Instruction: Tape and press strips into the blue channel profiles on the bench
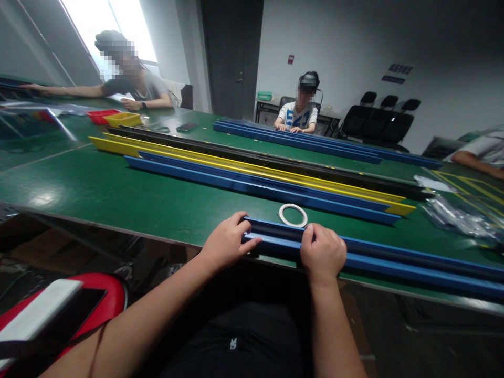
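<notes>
A long blue channel profile with a dark inner groove lies along the near edge of the green table. My left hand grips its left end, the thumb on the near side and the fingers curled over the far side. Farther right, my right hand is closed round the same profile, thumb on top. Just beyond the profile, between my hands, a roll of white tape lies flat. The right end of the profile runs out of the picture.
Beyond lie another blue profile, a yellow profile and black profiles. Red and yellow trays stand at left, clear plastic bags at right. Three people sit round the table. A red stool stands by my left arm.
</notes>
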Demonstrator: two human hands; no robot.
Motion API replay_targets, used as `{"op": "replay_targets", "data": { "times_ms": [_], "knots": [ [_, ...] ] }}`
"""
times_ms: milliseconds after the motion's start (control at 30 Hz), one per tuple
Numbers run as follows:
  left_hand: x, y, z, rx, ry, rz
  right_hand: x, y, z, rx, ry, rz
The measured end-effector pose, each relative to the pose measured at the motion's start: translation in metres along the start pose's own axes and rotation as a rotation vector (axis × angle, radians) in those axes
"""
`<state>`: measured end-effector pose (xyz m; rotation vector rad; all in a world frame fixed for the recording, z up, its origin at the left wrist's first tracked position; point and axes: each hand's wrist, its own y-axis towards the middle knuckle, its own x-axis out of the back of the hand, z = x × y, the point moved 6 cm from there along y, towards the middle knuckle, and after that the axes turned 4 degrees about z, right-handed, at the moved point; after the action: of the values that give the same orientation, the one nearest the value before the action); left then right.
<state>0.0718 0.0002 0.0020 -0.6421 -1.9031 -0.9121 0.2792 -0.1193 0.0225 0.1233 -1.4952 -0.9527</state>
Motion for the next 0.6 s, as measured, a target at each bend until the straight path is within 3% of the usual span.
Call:
{"op": "replay_targets", "data": {
  "times_ms": [600],
  "knots": [
    [-0.0009, -0.0006, 0.0011, -0.002, 0.004, 0.003, -0.0010, -0.0012, -0.0002, -0.009, -0.008, 0.005]
  ]
}}
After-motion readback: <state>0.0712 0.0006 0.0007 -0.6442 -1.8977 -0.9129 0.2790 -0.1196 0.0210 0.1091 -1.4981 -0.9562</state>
